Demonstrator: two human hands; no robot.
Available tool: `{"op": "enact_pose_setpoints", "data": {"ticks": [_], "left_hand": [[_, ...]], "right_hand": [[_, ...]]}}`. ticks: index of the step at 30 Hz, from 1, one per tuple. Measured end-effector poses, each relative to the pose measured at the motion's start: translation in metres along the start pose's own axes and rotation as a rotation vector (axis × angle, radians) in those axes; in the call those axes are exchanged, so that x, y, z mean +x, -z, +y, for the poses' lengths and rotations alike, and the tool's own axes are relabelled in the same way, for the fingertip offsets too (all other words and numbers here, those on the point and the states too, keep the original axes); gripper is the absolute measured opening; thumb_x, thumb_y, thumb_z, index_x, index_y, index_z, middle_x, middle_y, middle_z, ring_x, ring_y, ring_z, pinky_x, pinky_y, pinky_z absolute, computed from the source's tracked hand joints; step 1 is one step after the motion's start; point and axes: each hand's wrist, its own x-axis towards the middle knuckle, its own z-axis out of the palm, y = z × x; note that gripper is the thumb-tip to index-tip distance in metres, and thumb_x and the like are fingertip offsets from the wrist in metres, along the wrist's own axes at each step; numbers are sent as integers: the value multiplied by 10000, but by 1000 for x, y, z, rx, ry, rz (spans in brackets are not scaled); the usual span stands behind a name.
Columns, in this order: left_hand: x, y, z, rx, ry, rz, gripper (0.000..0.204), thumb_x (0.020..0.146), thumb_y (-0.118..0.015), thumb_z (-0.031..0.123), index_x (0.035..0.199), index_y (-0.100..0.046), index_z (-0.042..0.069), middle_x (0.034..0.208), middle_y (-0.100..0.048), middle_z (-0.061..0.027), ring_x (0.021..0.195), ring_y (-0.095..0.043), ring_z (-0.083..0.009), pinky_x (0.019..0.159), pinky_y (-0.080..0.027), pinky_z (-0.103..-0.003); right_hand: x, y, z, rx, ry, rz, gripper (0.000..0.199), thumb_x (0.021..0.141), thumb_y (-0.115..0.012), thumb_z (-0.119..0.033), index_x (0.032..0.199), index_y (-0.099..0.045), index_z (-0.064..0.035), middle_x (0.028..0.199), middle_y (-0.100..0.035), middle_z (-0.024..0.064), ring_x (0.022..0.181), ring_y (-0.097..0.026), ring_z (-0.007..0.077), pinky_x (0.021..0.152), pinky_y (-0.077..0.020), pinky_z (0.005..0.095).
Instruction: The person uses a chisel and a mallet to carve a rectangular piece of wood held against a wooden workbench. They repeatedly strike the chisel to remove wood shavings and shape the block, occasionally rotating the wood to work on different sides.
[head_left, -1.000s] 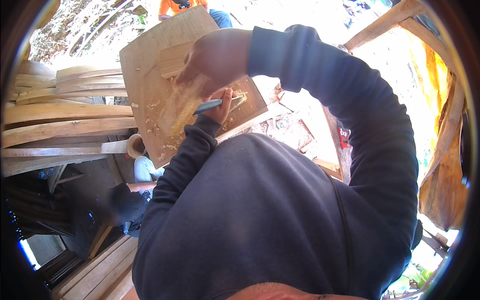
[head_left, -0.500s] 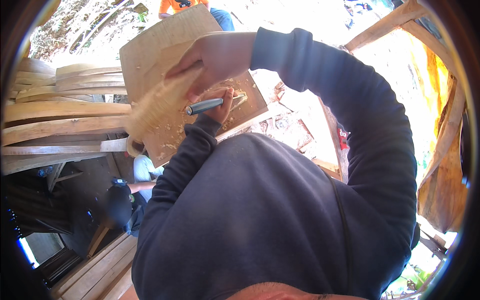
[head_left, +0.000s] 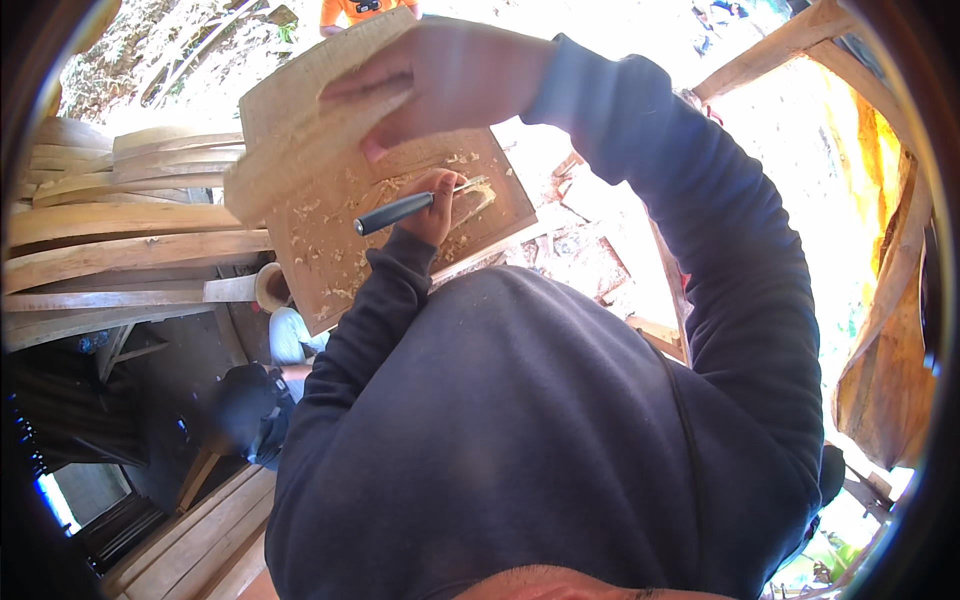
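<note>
Left hand gripping chisel over board

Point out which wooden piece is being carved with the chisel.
The flat board strewn with wood chips, under the chisel in the left hand. The wooden block in the right hand is raised above it.

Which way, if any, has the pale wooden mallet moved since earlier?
Yes. The pale wooden mallet has risen along the carved wooden board, above the grey-handled chisel.
</note>
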Motion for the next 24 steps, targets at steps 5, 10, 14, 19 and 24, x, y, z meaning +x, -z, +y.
{"op": "enact_pose_setpoints", "data": {"ticks": [5, 10, 14, 19, 24], "left_hand": [[1, 3, 0, 107, -1, -43, 365, 1089, -522, 285, 901, -677, 13, 887, -730, -93, 842, -679, -182, 780, -536, -338], [4, 3, 1, -10, 51, -55, 447, 1105, -463, 354, 850, -620, 22, 942, -747, -111, 870, -664, -180, 815, -533, -340], [5, 9, -9, 53, 11, -116, 456, 1110, -447, 380, 852, -587, 31, 962, -753, -122, 879, -658, -180, 832, -526, -341], [7, 3, -2, -33, 59, -163, 444, 1116, -445, 383, 867, -567, 36, 977, -759, -124, 880, -652, -175, 848, -519, -337], [7, 2, -3, -27, -12, -113, 407, 1111, -499, 335, 894, -609, 9, 878, -733, -71, 808, -639, -137, 771, -509, -304]], "right_hand": [[-3, 8, 5, -109, 220, 39, 551, 848, -809, -377, 1313, -700, -103, 1177, -735, 160, 1033, -720, 305, 941, -559, 385], [-6, 10, -7, -127, 171, -65, 519, 847, -826, -345, 1308, -723, -129, 1186, -743, 137, 1069, -714, 277, 977, -552, 374], [-6, -2, -6, -90, 221, -50, 526, 841, -828, -326, 1310, -717, -116, 1141, -748, 141, 1045, -714, 287, 951, -553, 391], [1, -24, 35, -137, 259, -283, 308, 988, -669, -284, 1289, -730, -262, 1486, -563, 82, 1341, -549, 253, 1094, -477, 408], [3, -27, 38, -137, 216, -334, 402, 988, -678, -355, 1348, -682, -178, 1516, -531, 81, 1397, -494, 246, 1143, -437, 406]]}}
